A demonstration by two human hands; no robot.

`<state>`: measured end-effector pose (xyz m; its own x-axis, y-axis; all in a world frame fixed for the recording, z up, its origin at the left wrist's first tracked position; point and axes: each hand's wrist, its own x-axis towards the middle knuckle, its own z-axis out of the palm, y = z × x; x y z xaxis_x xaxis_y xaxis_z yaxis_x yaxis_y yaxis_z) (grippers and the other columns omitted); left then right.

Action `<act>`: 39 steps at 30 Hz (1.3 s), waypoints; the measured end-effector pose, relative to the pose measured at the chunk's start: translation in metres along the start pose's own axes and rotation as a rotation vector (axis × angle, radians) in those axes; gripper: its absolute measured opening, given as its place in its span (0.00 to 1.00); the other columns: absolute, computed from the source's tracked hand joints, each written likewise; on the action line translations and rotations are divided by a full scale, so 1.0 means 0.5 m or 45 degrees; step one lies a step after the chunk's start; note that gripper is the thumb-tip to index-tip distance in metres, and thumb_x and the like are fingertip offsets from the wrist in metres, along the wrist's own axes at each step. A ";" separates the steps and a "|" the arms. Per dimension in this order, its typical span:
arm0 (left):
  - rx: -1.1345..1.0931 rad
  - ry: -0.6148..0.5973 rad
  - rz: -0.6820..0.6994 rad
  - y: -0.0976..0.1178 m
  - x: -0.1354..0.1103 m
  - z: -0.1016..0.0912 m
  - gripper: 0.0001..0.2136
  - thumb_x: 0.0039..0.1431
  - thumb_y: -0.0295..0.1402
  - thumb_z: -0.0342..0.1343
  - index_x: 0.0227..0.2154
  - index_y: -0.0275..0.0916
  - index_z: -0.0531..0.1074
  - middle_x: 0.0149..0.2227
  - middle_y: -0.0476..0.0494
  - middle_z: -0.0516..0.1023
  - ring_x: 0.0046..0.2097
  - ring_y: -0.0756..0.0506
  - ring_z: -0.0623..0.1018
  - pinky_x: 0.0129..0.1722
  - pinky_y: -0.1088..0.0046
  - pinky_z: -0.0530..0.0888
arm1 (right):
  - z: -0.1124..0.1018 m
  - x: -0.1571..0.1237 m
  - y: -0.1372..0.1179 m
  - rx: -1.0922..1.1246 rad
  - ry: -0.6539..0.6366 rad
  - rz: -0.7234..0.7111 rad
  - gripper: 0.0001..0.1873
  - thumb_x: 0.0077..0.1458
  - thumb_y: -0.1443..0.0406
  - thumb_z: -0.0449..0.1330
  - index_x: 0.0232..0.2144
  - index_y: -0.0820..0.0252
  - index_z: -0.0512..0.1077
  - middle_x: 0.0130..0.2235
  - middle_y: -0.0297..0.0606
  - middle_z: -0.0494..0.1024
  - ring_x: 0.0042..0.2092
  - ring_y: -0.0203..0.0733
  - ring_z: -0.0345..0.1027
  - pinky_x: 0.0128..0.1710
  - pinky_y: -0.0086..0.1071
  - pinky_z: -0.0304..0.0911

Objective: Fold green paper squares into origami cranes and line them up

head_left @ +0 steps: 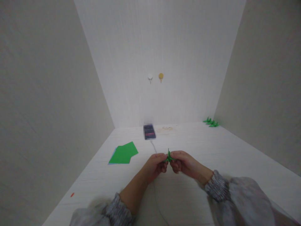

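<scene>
Both of my hands meet over the middle of the white table (211, 157), pinching a small folded green paper figure (168, 156) between them. My left hand (155, 166) grips its left side with curled fingers, a ring showing on one finger. My right hand (182, 163) pinches the right side. The figure stands upright, a thin point sticking up above my fingertips.
A stack of green paper sheets (124, 153) lies at the left. A phone (149, 131) with a white cable (154, 146) sits near the back wall. Several finished green paper figures (211, 122) stand in the far right corner. Two hooks (155, 77) hang on the wall. A small red scrap (72, 195) lies near left.
</scene>
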<state>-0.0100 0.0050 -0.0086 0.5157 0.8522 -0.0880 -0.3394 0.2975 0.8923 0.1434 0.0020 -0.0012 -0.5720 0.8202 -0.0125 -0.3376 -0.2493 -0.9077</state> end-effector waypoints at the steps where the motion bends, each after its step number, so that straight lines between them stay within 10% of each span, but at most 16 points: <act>1: -0.022 0.001 0.007 0.001 0.000 0.002 0.12 0.45 0.37 0.56 0.19 0.32 0.65 0.16 0.52 0.62 0.18 0.57 0.61 0.17 0.80 0.54 | 0.002 -0.001 -0.001 0.021 -0.001 -0.002 0.12 0.48 0.63 0.55 0.18 0.64 0.64 0.14 0.28 0.61 0.16 0.28 0.52 0.17 0.26 0.51; 39: -0.350 -0.293 0.272 -0.014 -0.001 0.021 0.18 0.47 0.42 0.55 0.16 0.33 0.60 0.13 0.55 0.59 0.14 0.59 0.55 0.15 0.82 0.50 | -0.001 -0.005 0.007 0.365 -0.319 -0.116 0.14 0.53 0.64 0.51 0.17 0.63 0.62 0.14 0.27 0.58 0.16 0.28 0.50 0.16 0.25 0.49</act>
<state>0.0003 -0.0020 -0.0100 0.5627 0.7982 0.2153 -0.6393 0.2550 0.7254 0.1438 -0.0007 -0.0043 -0.6826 0.7035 0.1980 -0.5707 -0.3439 -0.7457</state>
